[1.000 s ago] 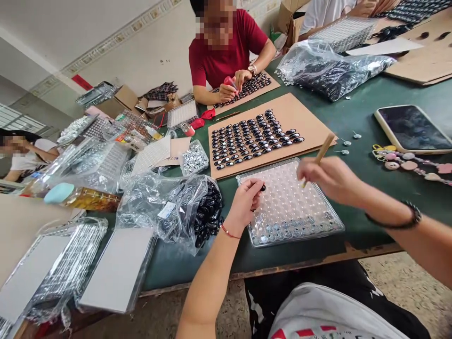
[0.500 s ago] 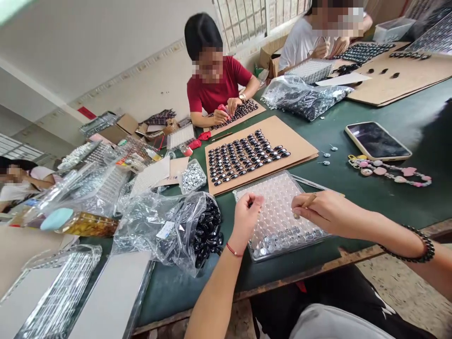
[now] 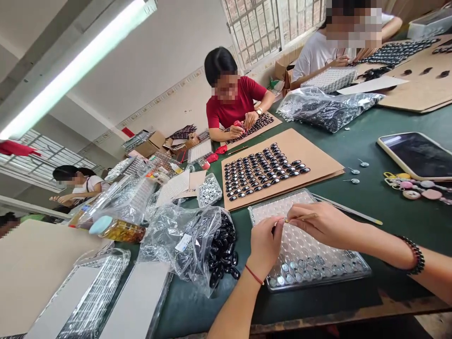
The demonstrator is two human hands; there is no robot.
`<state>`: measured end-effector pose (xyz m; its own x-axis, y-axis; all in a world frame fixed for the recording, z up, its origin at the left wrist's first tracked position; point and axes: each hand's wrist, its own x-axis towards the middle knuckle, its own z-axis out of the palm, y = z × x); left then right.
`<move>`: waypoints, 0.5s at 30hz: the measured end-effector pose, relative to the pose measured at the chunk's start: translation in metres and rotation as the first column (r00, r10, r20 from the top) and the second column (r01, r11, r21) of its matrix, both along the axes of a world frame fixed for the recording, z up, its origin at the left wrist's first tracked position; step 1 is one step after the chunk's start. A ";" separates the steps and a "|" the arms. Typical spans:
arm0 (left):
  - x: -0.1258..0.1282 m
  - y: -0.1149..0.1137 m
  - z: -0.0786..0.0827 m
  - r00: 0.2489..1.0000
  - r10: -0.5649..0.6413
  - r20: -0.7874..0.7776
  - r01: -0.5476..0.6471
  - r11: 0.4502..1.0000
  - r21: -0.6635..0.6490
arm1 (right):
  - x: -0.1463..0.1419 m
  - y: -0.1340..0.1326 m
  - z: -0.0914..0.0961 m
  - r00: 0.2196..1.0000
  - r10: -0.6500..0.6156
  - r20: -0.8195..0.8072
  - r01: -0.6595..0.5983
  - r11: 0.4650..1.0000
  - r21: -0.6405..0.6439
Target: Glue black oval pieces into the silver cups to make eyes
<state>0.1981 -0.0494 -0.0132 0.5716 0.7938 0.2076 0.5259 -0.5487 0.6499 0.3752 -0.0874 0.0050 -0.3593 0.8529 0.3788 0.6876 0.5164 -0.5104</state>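
Note:
Over a clear plastic tray (image 3: pixel 300 240) with rows of round pockets, my two hands meet fingertip to fingertip. Small silvery discs (image 3: pixel 310 268) fill the rows nearest me; the pockets farther back look pale. My left hand (image 3: pixel 265 242) is closed in a pinch, and a tiny shiny piece (image 3: pixel 285 220) shows where the fingertips of both hands come together. Which hand grips that piece is hard to make out. My right hand (image 3: pixel 323 221) is closed too, with a thin tan stick (image 3: pixel 308 216) between its fingers.
Behind the tray lies cardboard (image 3: pixel 319 162) with rows of black oval pieces. Left stand an open bag of black pieces (image 3: pixel 222 249) and a box of silvery bits (image 3: pixel 209 189). A phone (image 3: pixel 413 153) and several disc-headed pins (image 3: pixel 353 181) lie right. Co-workers sit opposite.
My hands have come together; before, they were apart above the tray. The camera view has tilted up and shifted left, so a ceiling lamp now shows.

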 end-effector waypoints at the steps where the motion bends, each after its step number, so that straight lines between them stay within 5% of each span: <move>1: 0.000 0.000 0.000 1.000 -0.004 -0.024 0.004 1.000 0.005 | 0.000 -0.001 -0.001 1.000 0.002 -0.005 -0.002 1.000 0.003; 7: 0.003 0.000 0.003 0.999 0.026 -0.044 -0.027 0.999 -0.018 | 0.000 -0.003 -0.004 1.000 0.014 -0.018 -0.014 1.000 0.019; 15: 0.002 0.003 0.012 0.982 0.151 0.117 -0.105 0.939 -0.327 | -0.005 -0.006 -0.016 0.945 -0.135 -0.298 0.151 0.988 0.032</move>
